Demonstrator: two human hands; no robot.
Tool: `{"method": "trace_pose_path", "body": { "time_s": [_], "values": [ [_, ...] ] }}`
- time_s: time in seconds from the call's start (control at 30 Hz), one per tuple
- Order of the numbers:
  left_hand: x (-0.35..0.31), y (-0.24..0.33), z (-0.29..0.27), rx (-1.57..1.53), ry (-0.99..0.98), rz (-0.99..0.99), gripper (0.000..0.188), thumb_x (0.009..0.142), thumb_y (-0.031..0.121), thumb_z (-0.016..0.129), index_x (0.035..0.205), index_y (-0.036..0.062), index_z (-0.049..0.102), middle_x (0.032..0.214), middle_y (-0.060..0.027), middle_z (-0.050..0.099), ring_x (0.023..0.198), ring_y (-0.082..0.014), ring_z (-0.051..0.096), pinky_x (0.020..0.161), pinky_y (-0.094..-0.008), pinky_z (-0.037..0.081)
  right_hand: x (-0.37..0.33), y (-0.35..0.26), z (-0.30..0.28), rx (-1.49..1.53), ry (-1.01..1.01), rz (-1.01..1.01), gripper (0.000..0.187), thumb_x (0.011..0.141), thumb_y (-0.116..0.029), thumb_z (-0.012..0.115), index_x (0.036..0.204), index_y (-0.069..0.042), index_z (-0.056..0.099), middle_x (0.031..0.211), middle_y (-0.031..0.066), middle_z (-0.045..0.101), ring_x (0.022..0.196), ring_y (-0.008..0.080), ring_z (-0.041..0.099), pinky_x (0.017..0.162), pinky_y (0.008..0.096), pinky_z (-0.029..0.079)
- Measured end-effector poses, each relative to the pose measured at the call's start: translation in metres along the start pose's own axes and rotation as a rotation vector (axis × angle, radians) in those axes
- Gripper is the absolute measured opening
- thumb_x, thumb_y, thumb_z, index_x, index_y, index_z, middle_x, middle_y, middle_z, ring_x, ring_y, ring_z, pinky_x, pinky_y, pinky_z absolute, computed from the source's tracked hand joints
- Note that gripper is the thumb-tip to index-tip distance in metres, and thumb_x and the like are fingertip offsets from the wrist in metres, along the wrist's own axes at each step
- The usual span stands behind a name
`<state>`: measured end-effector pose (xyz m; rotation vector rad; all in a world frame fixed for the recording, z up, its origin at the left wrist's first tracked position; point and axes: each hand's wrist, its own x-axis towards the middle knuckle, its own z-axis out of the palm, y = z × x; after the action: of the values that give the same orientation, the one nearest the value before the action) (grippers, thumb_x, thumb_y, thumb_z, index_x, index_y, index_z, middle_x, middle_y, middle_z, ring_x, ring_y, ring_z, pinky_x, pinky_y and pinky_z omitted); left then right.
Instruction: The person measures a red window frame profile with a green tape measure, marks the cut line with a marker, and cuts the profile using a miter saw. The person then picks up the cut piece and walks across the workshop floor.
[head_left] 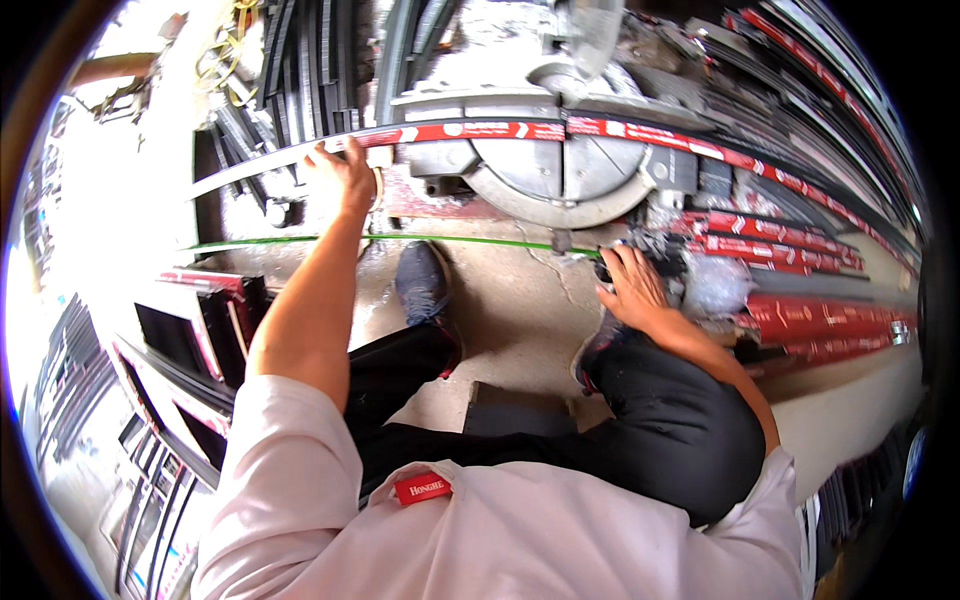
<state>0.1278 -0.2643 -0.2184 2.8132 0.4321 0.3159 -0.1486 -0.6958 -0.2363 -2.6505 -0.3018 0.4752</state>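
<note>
A long metal profile (430,132) with red printed film lies across the mitre saw (560,190), running from far left to far right. My left hand (342,180) grips the profile's near edge, left of the saw's round table. Nearer to me, a green tape measure blade (460,239) is stretched out leftward, roughly along the profile. Its right end reaches my right hand (632,285), whose fingers close over the dark tape measure case (603,268). My palm hides most of the case. The blade's left end fades into glare.
Dark profiles (310,60) stand in bundles behind on the left. Red-wrapped profiles (820,318) and crumpled clear plastic (716,283) lie at right. Dark frame pieces (190,330) are stacked at left. A dark block (518,412) sits between my legs; my shoes are on the concrete floor.
</note>
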Motion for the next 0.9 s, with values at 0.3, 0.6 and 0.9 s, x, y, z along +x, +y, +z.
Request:
{"method": "trace_pose_path", "body": {
  "time_s": [0.3,0.6,0.9],
  "values": [
    [0.034,-0.025,0.06,-0.613,-0.19,-0.781,0.068,0.086,0.056,0.083,0.111,-0.0048,0.066,0.1,-0.0166,0.075,0.09,-0.0314,0.074,0.087,-0.0453,0.058,0.022,0.006,0.02,-0.217,-0.108,-0.061,0.066,0.088,-0.027,0.078,0.144,-0.005,0.052,0.129,0.0155,0.057,0.123,0.0333,0.054,0.105,0.048,0.043],
    [0.032,-0.001,0.066,-1.428,-0.232,-1.069,0.024,0.096,0.022,0.076,0.104,0.0027,0.065,0.087,-0.0104,0.069,0.068,-0.0265,0.069,0.055,-0.0394,0.057,0.01,0.01,0.004,-0.02,-0.229,-0.176,0.079,0.083,-0.023,0.077,0.154,-0.005,0.047,0.126,0.0215,0.055,0.12,0.0405,0.054,0.103,0.0523,0.045],
    [0.023,0.02,-0.005,-1.68,0.115,-1.096,0.008,0.086,0.004,0.06,0.085,-0.002,0.055,0.067,-0.0123,0.058,0.055,-0.0249,0.062,0.053,-0.0439,0.058,-0.016,-0.008,-0.03,0.339,-0.3,-0.016,0.054,0.088,-0.017,0.066,0.14,-0.003,0.061,0.117,0.0293,0.066,0.109,0.0485,0.064,0.096,0.0507,0.053]
  ]
}}
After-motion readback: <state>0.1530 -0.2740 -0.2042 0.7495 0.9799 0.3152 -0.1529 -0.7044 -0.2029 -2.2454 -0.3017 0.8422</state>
